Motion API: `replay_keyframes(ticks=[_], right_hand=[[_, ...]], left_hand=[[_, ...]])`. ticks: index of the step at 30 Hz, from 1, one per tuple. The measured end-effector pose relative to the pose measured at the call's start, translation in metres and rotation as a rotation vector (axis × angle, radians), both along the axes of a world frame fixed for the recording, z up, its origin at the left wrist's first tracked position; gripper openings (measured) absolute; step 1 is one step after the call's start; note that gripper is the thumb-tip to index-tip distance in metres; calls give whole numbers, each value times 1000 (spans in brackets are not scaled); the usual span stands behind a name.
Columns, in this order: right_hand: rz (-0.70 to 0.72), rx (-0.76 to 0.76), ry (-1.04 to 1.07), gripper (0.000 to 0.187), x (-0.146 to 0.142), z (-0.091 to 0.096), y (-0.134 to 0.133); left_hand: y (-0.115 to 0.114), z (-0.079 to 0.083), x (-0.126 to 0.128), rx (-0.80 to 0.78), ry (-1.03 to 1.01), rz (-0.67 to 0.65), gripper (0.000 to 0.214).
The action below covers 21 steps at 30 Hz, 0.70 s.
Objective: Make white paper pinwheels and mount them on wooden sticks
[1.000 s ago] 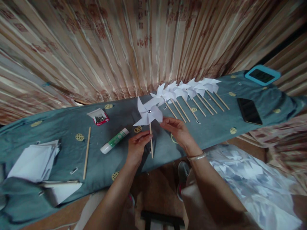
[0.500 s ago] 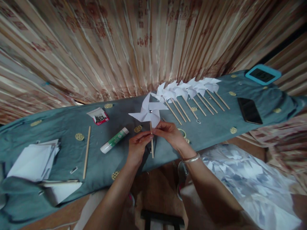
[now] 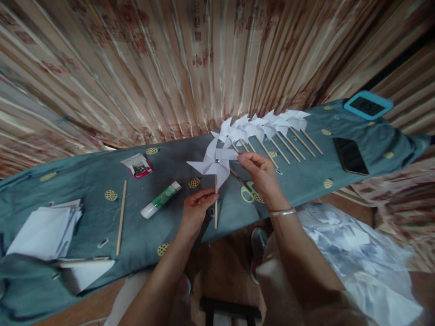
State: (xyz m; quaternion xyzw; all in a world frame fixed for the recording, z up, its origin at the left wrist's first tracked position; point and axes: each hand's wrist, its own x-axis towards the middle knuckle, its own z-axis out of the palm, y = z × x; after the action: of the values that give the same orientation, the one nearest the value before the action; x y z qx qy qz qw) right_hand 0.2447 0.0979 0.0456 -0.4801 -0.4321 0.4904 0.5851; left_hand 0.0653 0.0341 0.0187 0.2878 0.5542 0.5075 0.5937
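Note:
My left hand [image 3: 196,209] is closed around the wooden stick of a white paper pinwheel [image 3: 213,163], holding it upright over the cloth-covered table [image 3: 84,190]. A silver pin sits at the wheel's centre. My right hand [image 3: 260,174] pinches the tip of the wheel's right blade between thumb and fingers. Just behind, several finished white pinwheels [image 3: 265,127] lie in a row with their sticks pointing toward me. Yellow-handled scissors [image 3: 247,190] lie on the cloth under my right hand.
A green-and-white glue stick [image 3: 161,199], a small box of pins [image 3: 138,165], a loose wooden stick [image 3: 121,216] and a stack of white paper [image 3: 45,228] lie to the left. A black phone [image 3: 350,156] and a blue-framed device [image 3: 368,105] lie at the right. A striped curtain hangs behind.
My right hand moved from the stick below the wheel up to the right blade's tip. The wheel has turned. The scissors, hidden before, now show.

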Motion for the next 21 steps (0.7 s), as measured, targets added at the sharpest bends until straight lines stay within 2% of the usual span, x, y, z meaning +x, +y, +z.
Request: replay_keyframes(ticks=[8, 13, 21], right_hand=[[49, -31, 38, 26, -7, -1, -2], [113, -86, 39, 33, -14, -3, -10], [213, -83, 81, 42, -29, -2, -22]], left_hand=[[3, 0, -1, 26, -26, 33, 34], [2, 0, -3, 42, -34, 51, 32], [4, 0, -2, 31, -53, 81, 31]])
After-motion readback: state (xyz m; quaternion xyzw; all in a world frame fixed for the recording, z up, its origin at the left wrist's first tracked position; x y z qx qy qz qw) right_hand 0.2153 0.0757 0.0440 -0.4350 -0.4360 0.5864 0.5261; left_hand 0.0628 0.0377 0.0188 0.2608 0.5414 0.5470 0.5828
